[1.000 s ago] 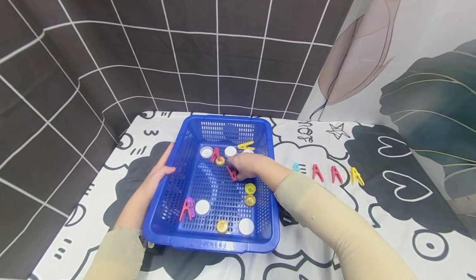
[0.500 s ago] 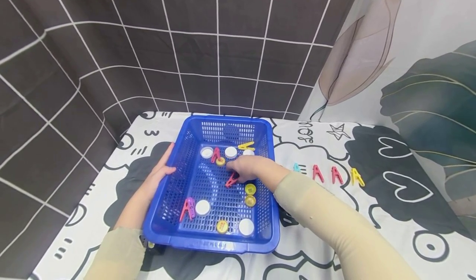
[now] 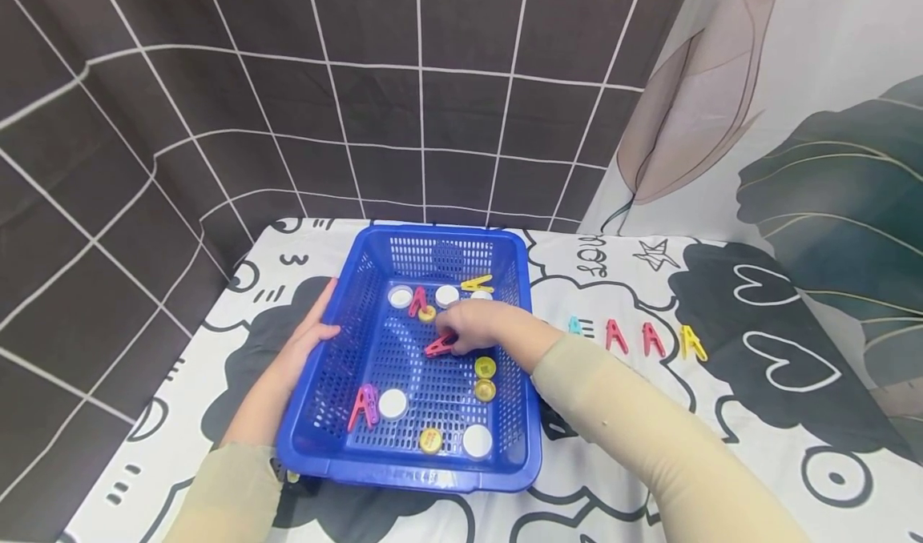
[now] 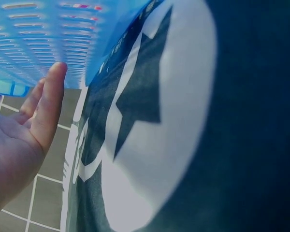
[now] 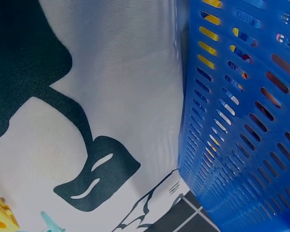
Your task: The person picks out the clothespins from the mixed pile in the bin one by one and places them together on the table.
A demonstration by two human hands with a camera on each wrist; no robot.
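Inside a blue slotted plastic basket (image 3: 404,476), my right hand (image 3: 472,324) pinches a red clothespin (image 3: 437,347) close over the basket floor. That hand is hidden behind the basket wall (image 5: 241,125) in the right wrist view. My left hand (image 3: 303,344) rests against the basket's left side, thumb at the rim. Its fingers (image 4: 50,101) lie straight along the outer wall in the left wrist view. Close around the right hand lie a white bottle cap (image 3: 447,295), a small yellow cap (image 3: 427,314), another red clothespin (image 3: 417,301) and a yellow clothespin (image 3: 477,283).
More caps lie in the basket, including a white cap (image 3: 392,403) beside a purple clothespin (image 3: 370,403). On the patterned cloth (image 3: 598,463) to the right, a light-blue clothespin (image 3: 574,324), two red ones and a yellow clothespin (image 3: 692,342) form a row.
The red clothespin in my right hand has turned, its free end swinging from below the hand out to the left. My left hand and the basket have stayed in place.
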